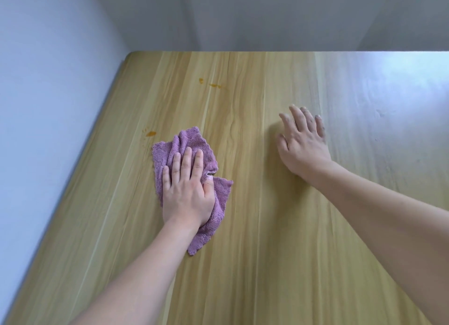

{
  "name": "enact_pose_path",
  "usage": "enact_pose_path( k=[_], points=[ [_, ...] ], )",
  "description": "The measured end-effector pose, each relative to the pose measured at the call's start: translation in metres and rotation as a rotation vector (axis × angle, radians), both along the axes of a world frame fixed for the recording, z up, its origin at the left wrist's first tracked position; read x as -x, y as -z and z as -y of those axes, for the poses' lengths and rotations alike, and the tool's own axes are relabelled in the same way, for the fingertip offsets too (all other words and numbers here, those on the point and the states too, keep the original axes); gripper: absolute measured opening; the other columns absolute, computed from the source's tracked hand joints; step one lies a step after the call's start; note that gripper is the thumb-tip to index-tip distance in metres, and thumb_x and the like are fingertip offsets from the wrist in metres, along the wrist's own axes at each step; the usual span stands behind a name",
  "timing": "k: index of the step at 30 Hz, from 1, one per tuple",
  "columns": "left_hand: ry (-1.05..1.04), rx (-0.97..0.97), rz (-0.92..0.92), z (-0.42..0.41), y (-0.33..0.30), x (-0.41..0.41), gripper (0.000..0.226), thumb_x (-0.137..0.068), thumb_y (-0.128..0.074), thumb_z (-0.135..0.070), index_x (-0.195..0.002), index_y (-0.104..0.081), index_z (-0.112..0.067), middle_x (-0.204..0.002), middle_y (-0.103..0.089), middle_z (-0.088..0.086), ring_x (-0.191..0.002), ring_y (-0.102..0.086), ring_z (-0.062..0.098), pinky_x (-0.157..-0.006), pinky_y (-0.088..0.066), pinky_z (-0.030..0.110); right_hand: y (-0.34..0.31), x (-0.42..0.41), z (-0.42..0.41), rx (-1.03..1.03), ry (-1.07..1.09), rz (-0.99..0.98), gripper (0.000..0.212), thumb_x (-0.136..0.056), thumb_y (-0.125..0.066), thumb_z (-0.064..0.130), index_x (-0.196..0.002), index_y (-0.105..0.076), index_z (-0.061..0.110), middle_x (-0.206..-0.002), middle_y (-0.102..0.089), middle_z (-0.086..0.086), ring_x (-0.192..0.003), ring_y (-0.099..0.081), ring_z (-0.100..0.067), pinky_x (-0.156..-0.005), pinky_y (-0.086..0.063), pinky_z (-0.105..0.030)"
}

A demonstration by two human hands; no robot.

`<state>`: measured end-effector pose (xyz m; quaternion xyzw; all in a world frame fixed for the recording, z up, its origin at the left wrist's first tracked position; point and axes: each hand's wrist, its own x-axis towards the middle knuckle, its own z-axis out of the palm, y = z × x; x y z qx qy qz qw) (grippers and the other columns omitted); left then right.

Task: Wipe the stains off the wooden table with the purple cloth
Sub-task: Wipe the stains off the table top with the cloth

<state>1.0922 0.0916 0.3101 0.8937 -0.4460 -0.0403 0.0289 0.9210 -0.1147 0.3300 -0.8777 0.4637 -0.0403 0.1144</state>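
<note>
Wiping under way. Left hand (187, 193) lies flat on the purple cloth (187, 159), fingers (185, 161) straight and slightly spread, thumb tucked at the cloth's right fold; it presses rather than grips. Cloth is bunched, on the left half of the wooden table (267, 251), part of it trailing back under the wrist. Right hand (301, 142) rests palm-down on bare wood well to the right, fingers extended and splayed, holding nothing; looks like a brace. Orange stain (150, 133) sits just beyond the cloth's far-left corner, apart from it by a narrow strip of wood, with faint smudges around it. Two smaller orange marks (215, 85) lie farther off toward the back edge, untouched. Judgement: early in the task, no stain yet covered. Next move calls for sliding the cloth forward and slightly left over the near stain with steady downward pressure, then reaching on to the far pair. The loose folds may need flattening for full contact.
</note>
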Motion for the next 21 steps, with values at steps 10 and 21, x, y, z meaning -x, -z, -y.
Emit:
enact_pose_path(
  k=[10, 21],
  points=[
    [0.001, -0.065, 0.001, 0.005, -0.002, 0.001, 0.067, -0.092, -0.006, -0.051, -0.155, 0.004, -0.028, -0.164, 0.005, -0.003, -0.150, 0.010, 0.020, -0.121, 0.003, 0.049, 0.018, 0.002, 0.007, -0.016, -0.016, -0.091, 0.062, -0.097, -0.010, 0.043, -0.155, -0.001, 0.023, -0.163, 0.007, 0.005, -0.149, 0.013, -0.015, -0.120, 0.007, -0.043],
    [0.332, -0.061, -0.029, 0.082, -0.006, 0.056, 0.068, -0.095, -0.018, -0.050, -0.156, -0.011, -0.023, -0.164, -0.003, 0.000, -0.151, 0.000, 0.028, -0.120, 0.000, 0.054, 0.019, 0.002, 0.009, 0.019, -0.016, -0.069, 0.064, -0.094, -0.009, 0.044, -0.155, -0.011, 0.023, -0.163, -0.003, 0.004, -0.150, 0.004, -0.015, -0.121, 0.004, -0.042]
  ],
)
